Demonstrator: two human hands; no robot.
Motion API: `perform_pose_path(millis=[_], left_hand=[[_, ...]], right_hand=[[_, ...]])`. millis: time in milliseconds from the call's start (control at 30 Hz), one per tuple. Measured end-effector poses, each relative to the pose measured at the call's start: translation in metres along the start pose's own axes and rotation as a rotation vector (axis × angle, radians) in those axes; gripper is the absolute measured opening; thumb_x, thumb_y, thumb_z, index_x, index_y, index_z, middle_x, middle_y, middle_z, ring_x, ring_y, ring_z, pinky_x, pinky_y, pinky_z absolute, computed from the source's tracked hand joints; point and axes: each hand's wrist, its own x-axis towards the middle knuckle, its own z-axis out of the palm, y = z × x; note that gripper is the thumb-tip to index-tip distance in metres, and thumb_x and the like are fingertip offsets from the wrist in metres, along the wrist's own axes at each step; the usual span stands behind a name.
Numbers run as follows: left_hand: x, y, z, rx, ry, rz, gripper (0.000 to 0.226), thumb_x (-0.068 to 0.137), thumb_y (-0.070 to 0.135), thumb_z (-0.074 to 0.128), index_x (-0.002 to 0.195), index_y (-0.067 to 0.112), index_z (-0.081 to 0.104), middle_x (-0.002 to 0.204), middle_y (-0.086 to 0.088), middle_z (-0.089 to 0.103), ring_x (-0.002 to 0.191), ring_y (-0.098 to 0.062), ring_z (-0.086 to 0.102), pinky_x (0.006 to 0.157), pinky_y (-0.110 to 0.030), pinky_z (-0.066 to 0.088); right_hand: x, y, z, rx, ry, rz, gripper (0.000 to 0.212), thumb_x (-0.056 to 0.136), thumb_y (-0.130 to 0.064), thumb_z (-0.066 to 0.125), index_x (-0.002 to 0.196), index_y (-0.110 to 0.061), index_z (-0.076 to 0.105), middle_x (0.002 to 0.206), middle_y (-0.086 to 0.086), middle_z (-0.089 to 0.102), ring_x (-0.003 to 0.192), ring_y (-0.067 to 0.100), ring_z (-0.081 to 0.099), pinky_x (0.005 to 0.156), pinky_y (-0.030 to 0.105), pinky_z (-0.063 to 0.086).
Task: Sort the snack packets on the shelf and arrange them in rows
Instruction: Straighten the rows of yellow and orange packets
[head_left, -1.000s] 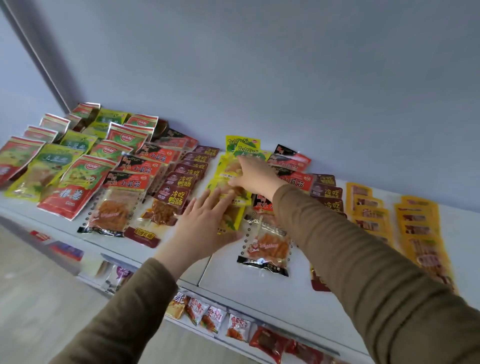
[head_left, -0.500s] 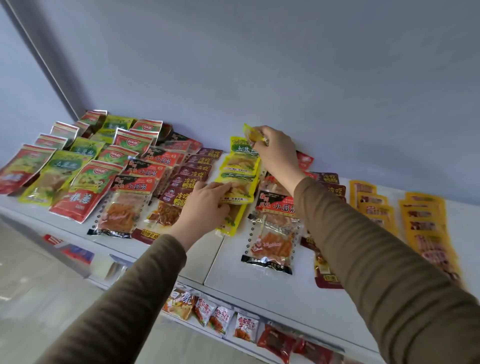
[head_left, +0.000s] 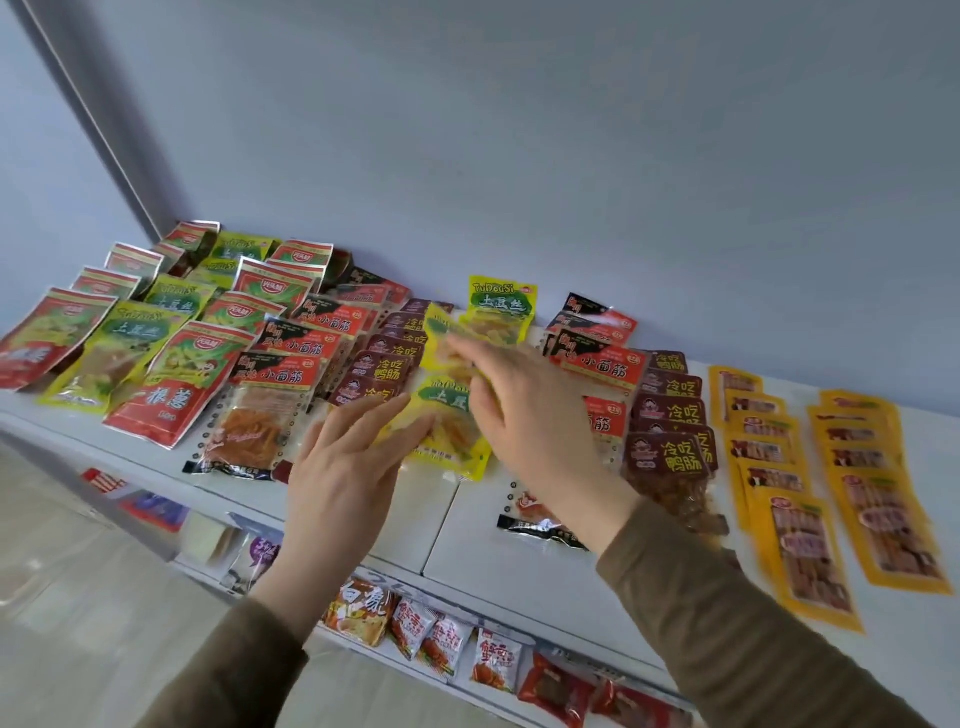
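Note:
Snack packets lie in columns on a white shelf. In the middle is a column of yellow-green packets: one at the back by the wall, one tilted and blurred, and one at the front. My right hand reaches over the column, with its fingertips closed on the tilted middle packet. My left hand is flat with fingers apart, its tips resting on the front packet's left edge.
Left of the column lie red-green packets, red-black packets and dark maroon packets. More maroon packets and orange packets lie to the right. A lower shelf holds small packets. A blue wall backs the shelf.
My right hand left a yellow-green packet at the back by the wall and came forward onto the middle one, which now lies tilted. My left hand flattened onto the front packet.

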Motion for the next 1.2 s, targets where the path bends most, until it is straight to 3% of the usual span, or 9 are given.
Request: perform_pose_path(millis=[233, 300, 433, 567, 767, 867, 1000, 1100, 1200], left_hand=[[-0.057, -0.014, 0.001, -0.214, -0.085, 0.006, 0.04, 0.087, 0.016, 0.049, 0.113, 0.02, 0.078, 0.108, 0.026, 0.065, 0.101, -0.015, 0.062, 0.092, -0.035, 0.049], [-0.064, -0.024, 0.001, -0.312, -0.057, -0.101, 0.033, 0.088, 0.012, 0.048, 0.097, 0.023, 0.079, 0.112, 0.037, 0.058, 0.099, -0.002, 0.059, 0.089, -0.021, 0.049], [-0.059, -0.036, -0.002, -0.407, 0.126, -0.391, 0.045, 0.087, -0.018, 0.055, 0.073, 0.024, 0.062, 0.105, 0.016, 0.068, 0.098, -0.001, 0.064, 0.084, -0.018, 0.05], [-0.028, -0.022, -0.009, -0.548, 0.072, -0.362, 0.032, 0.088, -0.001, 0.046, 0.094, 0.022, 0.068, 0.115, 0.015, 0.065, 0.113, -0.007, 0.061, 0.087, -0.021, 0.049], [-0.016, 0.006, -0.009, -0.668, -0.537, -0.129, 0.045, 0.108, 0.044, 0.032, 0.15, 0.043, 0.048, 0.161, 0.021, 0.037, 0.152, 0.002, 0.023, 0.124, -0.031, 0.019], [-0.021, 0.009, -0.005, -0.687, -0.552, -0.162, 0.05, 0.107, 0.054, 0.025, 0.156, 0.045, 0.034, 0.163, 0.028, 0.029, 0.154, 0.004, 0.015, 0.128, -0.039, 0.014], [-0.023, 0.011, 0.003, -0.5, -0.586, -0.098, 0.063, 0.097, 0.077, 0.012, 0.156, 0.055, 0.022, 0.167, 0.028, 0.016, 0.155, 0.004, 0.005, 0.128, -0.038, 0.01], [-0.026, 0.014, 0.014, -0.158, -0.602, 0.014, 0.068, 0.093, 0.083, 0.016, 0.157, 0.058, 0.011, 0.17, 0.021, 0.002, 0.157, -0.004, -0.005, 0.129, -0.038, 0.005], [-0.021, 0.016, 0.021, -0.081, -0.569, 0.021, 0.07, 0.094, 0.082, 0.025, 0.157, 0.058, 0.008, 0.17, 0.02, 0.0, 0.158, -0.008, -0.006, 0.128, -0.037, -0.001]], right_hand=[[-0.044, -0.044, 0.035, -0.124, -0.184, -0.095, 0.035, 0.091, -0.032, 0.062, 0.125, -0.021, 0.057, 0.078, -0.008, 0.067, 0.082, 0.016, 0.057, 0.061, 0.029, 0.043], [-0.053, -0.045, 0.044, -0.11, -0.243, -0.073, 0.035, 0.094, -0.044, 0.055, 0.12, -0.02, 0.058, 0.086, -0.008, 0.069, 0.088, 0.018, 0.053, 0.069, 0.032, 0.045], [-0.069, -0.05, 0.054, -0.128, -0.383, -0.086, 0.052, 0.098, -0.058, 0.04, 0.131, -0.021, 0.054, 0.123, -0.005, 0.06, 0.112, 0.021, 0.048, 0.093, 0.04, 0.044], [-0.082, -0.059, 0.058, -0.11, -0.387, -0.149, 0.058, 0.095, -0.058, 0.044, 0.136, -0.019, 0.052, 0.129, -0.002, 0.055, 0.122, 0.024, 0.046, 0.097, 0.04, 0.044], [-0.092, -0.071, 0.059, -0.057, -0.431, -0.132, 0.048, 0.095, -0.046, 0.045, 0.131, -0.019, 0.061, 0.124, 0.005, 0.063, 0.119, 0.029, 0.047, 0.102, 0.043, 0.042], [-0.09, -0.061, 0.052, 0.286, -0.345, -0.026, 0.027, 0.092, -0.024, 0.052, 0.109, -0.014, 0.072, 0.11, 0.005, 0.071, 0.109, 0.022, 0.055, 0.097, 0.035, 0.045], [-0.076, -0.033, 0.031, 0.682, -0.234, 0.389, 0.033, 0.097, -0.022, 0.05, 0.066, -0.019, 0.061, 0.063, -0.001, 0.061, 0.06, 0.017, 0.055, 0.057, 0.04, 0.044], [-0.042, -0.002, 0.019, 0.651, -0.12, 0.483, 0.037, 0.096, -0.032, 0.044, 0.065, -0.022, 0.061, 0.064, 0.006, 0.063, 0.063, 0.026, 0.061, 0.065, 0.047, 0.053], [0.016, 0.037, 0.019, 0.496, -0.15, 0.536, 0.018, 0.1, -0.033, 0.048, 0.091, -0.025, 0.061, 0.085, -0.01, 0.065, 0.076, 0.005, 0.062, 0.067, 0.023, 0.049]])
